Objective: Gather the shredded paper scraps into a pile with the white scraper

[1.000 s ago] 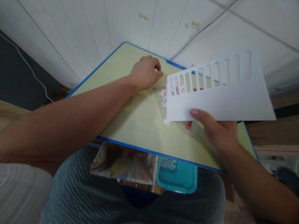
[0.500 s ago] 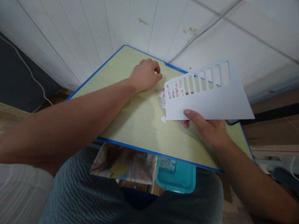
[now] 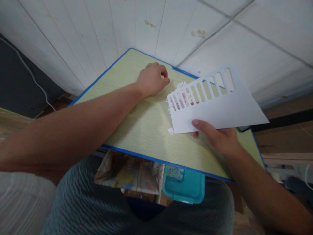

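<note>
My right hand (image 3: pixel 214 135) grips the lower edge of a white sheet (image 3: pixel 215 114), thumb on top and fingers underneath. A row of rounded slots runs along the sheet's far edge, shorter at the left and longer at the right. It is tilted above the table. Crumpled paper scraps (image 3: pixel 181 85), whitish with pink marks, lie beneath its left end and partly show through the slots. A small pale scrap (image 3: pixel 170 131) sits by its near left corner. My left hand (image 3: pixel 153 78) rests on the table left of the scraps, fingers curled in toward the thumb; nothing shows in it.
The pale green table (image 3: pixel 137 130) has a blue rim and stands against a white panelled wall (image 3: pixel 122 26). Below its near edge are a patterned cloth bag (image 3: pixel 129 174) and a turquoise plastic container (image 3: pixel 187 187). A dark object (image 3: pixel 243 128) shows behind the sheet's right end.
My right hand has turned the white sheet slightly clockwise and lowered its left end toward me. The small scrap has shifted a little nearer. My left hand stays in place.
</note>
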Available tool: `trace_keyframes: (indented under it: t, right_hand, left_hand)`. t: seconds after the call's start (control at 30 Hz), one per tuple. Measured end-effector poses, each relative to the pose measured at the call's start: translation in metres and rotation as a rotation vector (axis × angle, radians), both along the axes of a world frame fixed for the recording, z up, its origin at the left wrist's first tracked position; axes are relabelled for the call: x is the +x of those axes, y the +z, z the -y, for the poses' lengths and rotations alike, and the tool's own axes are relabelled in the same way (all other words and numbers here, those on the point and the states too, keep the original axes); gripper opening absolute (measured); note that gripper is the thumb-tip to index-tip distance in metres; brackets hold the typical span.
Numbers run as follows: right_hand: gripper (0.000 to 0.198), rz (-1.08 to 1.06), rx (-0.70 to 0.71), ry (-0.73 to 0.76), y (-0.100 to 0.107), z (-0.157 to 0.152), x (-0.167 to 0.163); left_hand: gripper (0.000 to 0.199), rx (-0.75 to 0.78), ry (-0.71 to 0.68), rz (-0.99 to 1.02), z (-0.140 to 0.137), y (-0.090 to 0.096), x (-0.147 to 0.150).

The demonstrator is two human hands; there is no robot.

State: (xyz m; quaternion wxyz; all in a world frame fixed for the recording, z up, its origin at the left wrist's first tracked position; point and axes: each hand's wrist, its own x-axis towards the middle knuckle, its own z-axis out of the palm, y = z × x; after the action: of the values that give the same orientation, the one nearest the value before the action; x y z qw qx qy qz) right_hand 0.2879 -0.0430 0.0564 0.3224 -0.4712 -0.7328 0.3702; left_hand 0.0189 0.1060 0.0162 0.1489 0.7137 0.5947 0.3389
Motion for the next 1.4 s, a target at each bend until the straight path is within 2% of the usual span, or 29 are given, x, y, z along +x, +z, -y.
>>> trace_keyframes:
  t: [0.2,0.33,0.47,0.57,0.7,0.83,0.93,1.07,1.23,1.4]
  right_hand:
    - [0.043,-0.001,0.005,0.001,-0.002,-0.001,-0.001]
    - [0.038,-0.012,0.038,-0.010,-0.002,0.000,0.001]
    - [0.038,0.000,0.010,0.028,0.000,0.000,0.003]
    - [0.035,-0.019,0.018,0.029,0.003,-0.002,0.004]
    - [0.040,-0.107,0.077,-0.034,0.004,-0.005,0.002]
    - [0.034,-0.125,0.036,-0.030,-0.001,-0.006,0.004]
    - [0.034,-0.088,0.004,-0.036,-0.004,-0.006,0.007]
    - [0.035,-0.065,0.029,-0.065,-0.003,-0.006,0.008]
    - [0.029,-0.041,0.004,-0.104,0.001,-0.003,0.004]
    - [0.038,-0.009,0.028,-0.124,0.001,0.000,0.003]
  left_hand:
    - [0.018,0.033,0.029,-0.049,0.002,0.001,0.002]
    - [0.014,0.028,0.038,-0.074,0.003,0.003,0.003]
    - [0.015,0.021,0.037,-0.064,0.004,0.005,0.003]
    - [0.020,0.001,0.016,-0.016,0.004,0.005,0.001]
    - [0.036,-0.034,-0.020,0.043,0.003,0.003,-0.001]
    - [0.041,-0.034,-0.023,0.045,-0.001,0.000,-0.002]
    - [0.038,0.000,-0.008,0.043,-0.005,-0.004,-0.002]
    - [0.031,0.021,-0.023,0.047,-0.008,-0.008,-0.004]
    - [0.020,0.007,-0.008,0.020,-0.004,-0.003,-0.003]
    - [0.020,0.017,0.013,-0.006,0.000,0.002,0.000]
